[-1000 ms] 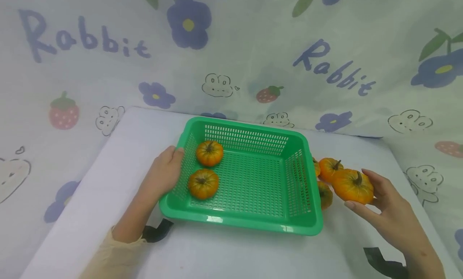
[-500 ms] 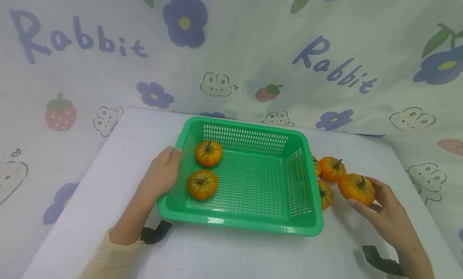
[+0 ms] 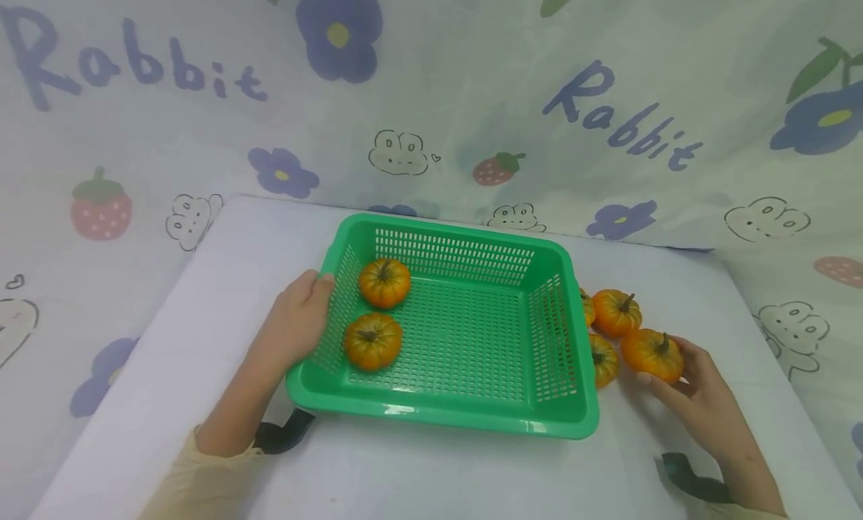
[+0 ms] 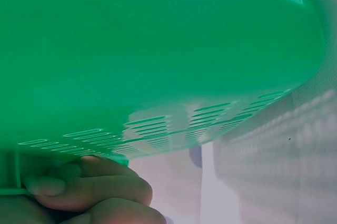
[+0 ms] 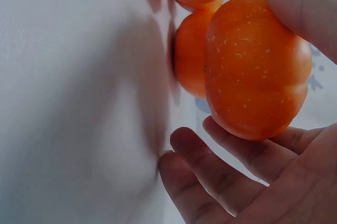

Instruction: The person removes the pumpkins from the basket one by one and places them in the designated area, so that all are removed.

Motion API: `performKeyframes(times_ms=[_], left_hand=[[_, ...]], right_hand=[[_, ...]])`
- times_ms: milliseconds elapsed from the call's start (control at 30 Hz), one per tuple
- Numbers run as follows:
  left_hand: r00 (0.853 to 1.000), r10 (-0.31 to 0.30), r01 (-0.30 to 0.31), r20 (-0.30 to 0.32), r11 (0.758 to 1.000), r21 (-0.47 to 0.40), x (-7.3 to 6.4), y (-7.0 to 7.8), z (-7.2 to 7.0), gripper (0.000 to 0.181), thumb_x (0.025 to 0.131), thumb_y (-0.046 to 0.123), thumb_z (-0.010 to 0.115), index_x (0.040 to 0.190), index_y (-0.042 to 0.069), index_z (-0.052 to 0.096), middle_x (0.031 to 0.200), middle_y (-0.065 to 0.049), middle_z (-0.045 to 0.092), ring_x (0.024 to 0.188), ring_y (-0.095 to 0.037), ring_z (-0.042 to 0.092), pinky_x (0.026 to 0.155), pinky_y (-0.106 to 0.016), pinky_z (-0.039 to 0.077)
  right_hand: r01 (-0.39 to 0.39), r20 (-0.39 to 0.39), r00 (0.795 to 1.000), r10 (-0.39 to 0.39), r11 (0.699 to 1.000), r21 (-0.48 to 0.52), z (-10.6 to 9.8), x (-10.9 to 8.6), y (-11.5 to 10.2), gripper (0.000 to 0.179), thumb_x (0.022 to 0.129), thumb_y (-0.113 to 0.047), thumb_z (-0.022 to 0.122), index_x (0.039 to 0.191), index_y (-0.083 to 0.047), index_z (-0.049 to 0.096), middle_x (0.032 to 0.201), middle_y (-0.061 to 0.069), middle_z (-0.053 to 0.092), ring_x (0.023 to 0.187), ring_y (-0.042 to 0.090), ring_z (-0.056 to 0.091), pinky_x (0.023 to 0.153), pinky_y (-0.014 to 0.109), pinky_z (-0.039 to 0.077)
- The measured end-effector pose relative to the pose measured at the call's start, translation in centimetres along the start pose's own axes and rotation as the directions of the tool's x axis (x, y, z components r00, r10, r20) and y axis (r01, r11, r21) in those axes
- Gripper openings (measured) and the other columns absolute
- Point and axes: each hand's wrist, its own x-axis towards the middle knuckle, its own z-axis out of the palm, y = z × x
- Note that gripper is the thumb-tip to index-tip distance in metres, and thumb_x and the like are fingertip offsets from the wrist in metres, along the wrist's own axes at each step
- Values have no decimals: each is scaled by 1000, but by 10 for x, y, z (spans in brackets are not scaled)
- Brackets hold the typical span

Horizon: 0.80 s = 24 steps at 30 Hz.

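My left hand [image 3: 294,318] grips the left rim of a green plastic basket [image 3: 441,422]; in the left wrist view its fingers [image 4: 100,190] curl under the rim. Two small orange pumpkins, one at the back [image 3: 384,283] and one in front [image 3: 373,342], sit inside along the basket's left side. To the right of the basket, my right hand [image 3: 697,400] holds another pumpkin [image 5: 258,66] between thumb and fingers, stem upward. In the right wrist view this pumpkin appears a little above the table, with its lower fingers spread below it.
Several more pumpkins stand against the basket's right side, including one at the back [image 3: 616,313] and one in front [image 3: 604,360]; another is partly hidden by the rim. A white table [image 3: 431,482] lies underneath, with a printed curtain [image 3: 445,70] behind.
My right hand has lowered its pumpkin toward the table and drawn slightly away from the basket, uncovering more of the front pumpkin beside it. The left hand keeps its grip on the rim.
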Motion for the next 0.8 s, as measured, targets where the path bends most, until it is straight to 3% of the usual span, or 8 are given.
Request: performKeyframes(times_ms=[267, 800], left_hand=[[1000, -2, 2, 5, 1000, -8, 0, -1, -1, 54, 113, 49, 23, 124, 2, 47, 97, -19, 58, 72, -27, 62, 58, -39, 59], [1000, 15, -15, -1, 1000, -1, -1, 1, -1, 54, 113, 48, 22, 121, 1, 48, 95, -19, 57, 71, -27, 61, 57, -39, 58]], right_hand=[[-83, 66, 994, 84, 996, -21, 2, 2, -2, 110, 96, -54, 73, 162, 6, 9, 160, 41, 22, 139, 61, 30, 103, 76, 38], [-85, 125, 987, 99, 990, -113, 4, 4, -4, 112, 93, -65, 69, 167, -5, 10, 158, 39, 27, 132, 59, 42, 96, 73, 48]])
